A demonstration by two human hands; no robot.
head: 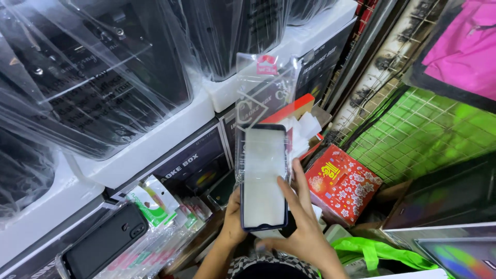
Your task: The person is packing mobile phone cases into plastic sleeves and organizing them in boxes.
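A red box with white flowers point(342, 183) sits beside a green wire grid point(429, 132). A black phone case in a clear packet point(106, 242) lies lower left, under black boxes wrapped in plastic point(88, 67). A pink bag point(460, 46) hangs upper right, a green bag point(377, 253) lies below.

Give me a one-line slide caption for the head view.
Both hands, left hand and right hand, hold a dark phone case half inside its clear plastic sleeve.

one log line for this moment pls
left hand: holds phone case | right hand: on case edge | clear sleeve: half off case
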